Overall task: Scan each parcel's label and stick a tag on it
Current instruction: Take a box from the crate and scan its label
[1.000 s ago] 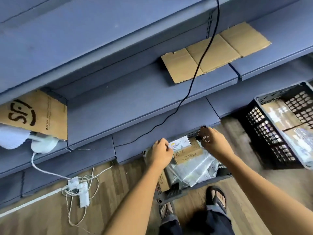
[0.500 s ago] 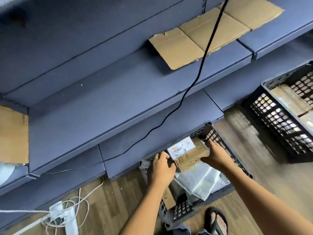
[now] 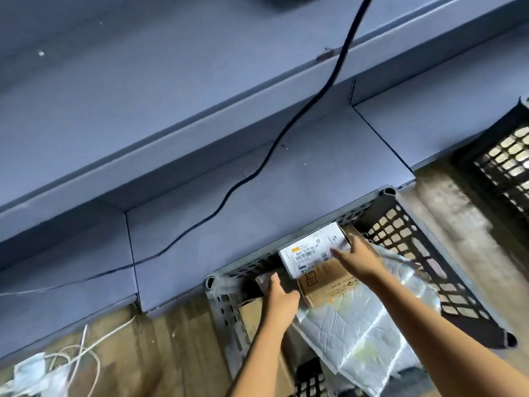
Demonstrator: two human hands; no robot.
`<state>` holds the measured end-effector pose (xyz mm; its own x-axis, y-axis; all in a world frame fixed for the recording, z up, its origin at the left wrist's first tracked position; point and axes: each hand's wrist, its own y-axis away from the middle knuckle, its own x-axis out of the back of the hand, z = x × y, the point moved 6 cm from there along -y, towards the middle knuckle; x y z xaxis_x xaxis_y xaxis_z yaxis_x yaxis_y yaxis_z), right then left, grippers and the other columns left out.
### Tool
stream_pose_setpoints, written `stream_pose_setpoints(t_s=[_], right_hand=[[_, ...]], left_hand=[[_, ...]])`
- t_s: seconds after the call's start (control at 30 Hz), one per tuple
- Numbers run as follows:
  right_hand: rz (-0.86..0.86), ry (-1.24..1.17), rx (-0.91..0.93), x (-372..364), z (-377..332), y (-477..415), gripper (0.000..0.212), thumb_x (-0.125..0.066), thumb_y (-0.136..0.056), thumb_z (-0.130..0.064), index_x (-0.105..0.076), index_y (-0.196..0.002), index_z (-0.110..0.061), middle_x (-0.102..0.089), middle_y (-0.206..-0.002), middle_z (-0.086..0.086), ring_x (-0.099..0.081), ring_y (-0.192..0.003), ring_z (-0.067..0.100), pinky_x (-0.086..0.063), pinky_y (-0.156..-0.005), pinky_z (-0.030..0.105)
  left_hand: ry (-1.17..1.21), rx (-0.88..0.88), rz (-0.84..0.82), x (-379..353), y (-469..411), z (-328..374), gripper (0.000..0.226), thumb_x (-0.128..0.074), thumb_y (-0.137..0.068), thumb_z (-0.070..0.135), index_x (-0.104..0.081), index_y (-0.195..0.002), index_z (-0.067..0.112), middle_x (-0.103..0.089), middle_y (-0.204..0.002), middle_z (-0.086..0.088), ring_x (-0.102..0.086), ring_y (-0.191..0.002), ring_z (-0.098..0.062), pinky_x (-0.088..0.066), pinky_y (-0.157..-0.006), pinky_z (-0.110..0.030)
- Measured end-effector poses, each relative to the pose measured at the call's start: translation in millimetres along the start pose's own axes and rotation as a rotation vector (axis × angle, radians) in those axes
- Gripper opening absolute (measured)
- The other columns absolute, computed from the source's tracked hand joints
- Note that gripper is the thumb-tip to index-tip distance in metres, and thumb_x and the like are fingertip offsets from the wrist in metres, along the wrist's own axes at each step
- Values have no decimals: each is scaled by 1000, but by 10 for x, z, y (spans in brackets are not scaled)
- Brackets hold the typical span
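Blue shelving [image 3: 257, 196] over wood floor [image 3: 177, 339]; right hand [image 3: 359, 260] grip apart on parcel [image 3: 313, 250], left hand [image 3: 282, 299] grip unclear.

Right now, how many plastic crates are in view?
2. A grey crate at bottom centre, holding parcels; a black crate at the right edge, mostly cut off. More may be hidden.

Both forearms are bare along all of their visible length, from the frame's lower edge up to the wrists, slim and smooth. The left grip [image 3: 282, 296] and the right grip [image 3: 357, 259], both inside the grey crate [image 3: 389, 192], are bare hands. The right grip's index fingertip looks dark at the nail, though blur leaves that unsure.
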<state>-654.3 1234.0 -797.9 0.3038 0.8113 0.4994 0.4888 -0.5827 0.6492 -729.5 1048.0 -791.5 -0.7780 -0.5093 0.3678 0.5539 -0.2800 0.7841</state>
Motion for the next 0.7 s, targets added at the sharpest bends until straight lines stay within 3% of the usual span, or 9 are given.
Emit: stream_pose_setpoints(t_s=[0.1, 0.23, 0.3, 0.37, 0.4, 0.57, 0.7], right_hand=[[7, -59, 22, -65, 81, -58, 47, -62, -88, -32, -48, -125, -5, -53, -124, 20, -51, -114, 31, -42, -98, 40], [92, -206, 12, 54, 137, 126, 35, -64, -86, -36, -51, -111, -14, -52, -114, 13, -52, -107, 28, -45, -95, 45], [134, -310, -11, 174, 77, 332, 23, -65, -87, -32, -50, -95, -16, -52, -100, 9, -51, -94, 25, -48, -79, 37], [149, -414, -29, 298, -21, 549, 20, -63, -88, -25, -46, -82, -18, -47, -88, 7, -47, -76, 19, -38, -60, 28], [144, -473, -41, 376, -98, 679, 21, -61, -89, -22, -44, -79, -18, -47, -86, 7, -44, -71, 16, -34, -58, 27], [80, -683, -15, 958, -775, 1448, 17, -60, -85, -14, -43, -81, -18, -47, -77, 3, -46, -64, 14, -36, -62, 28], [24, -757, 88, 1491, -1407, 2204, 6, -54, -90, -16, -49, -87, -14, -47, -89, 0, -47, -69, 13, -43, -63, 28]], left_hand=[[222, 39, -79, -151, -132, -20, 71, -49, -90, -3, -15, -151, 13, -35, -149, -3, -39, -132, -20, -36, -101, -27], [319, -3, -37, -135, 25, 32, 52, -50, -86, -7, -46, -134, 12, -59, -125, -6, -57, -99, -13, -44, -67, -11], [400, -8, 21, -19, 245, 124, 41, -50, -85, -9, -50, -122, 9, -62, -120, -10, -58, -89, -9, -43, -60, -7], [450, -37, 102, 131, 518, 251, 32, -53, -86, -8, -49, -113, 10, -63, -112, -10, -58, -84, -7, -43, -59, -7], [460, -64, 121, 210, 691, 346, 28, -54, -87, -4, -48, -110, 11, -63, -108, -8, -57, -83, -5, -42, -58, -7], [466, -186, 173, 666, 1560, 888, 16, -60, -90, 12, -49, -101, 14, -56, -91, 0, -54, -82, -12, -39, -65, -17], [523, -247, 106, 1029, 2256, 1259, 24, -65, -86, 31, -50, -104, 25, -61, -108, -5, -59, -97, -19, -49, -87, -36]])
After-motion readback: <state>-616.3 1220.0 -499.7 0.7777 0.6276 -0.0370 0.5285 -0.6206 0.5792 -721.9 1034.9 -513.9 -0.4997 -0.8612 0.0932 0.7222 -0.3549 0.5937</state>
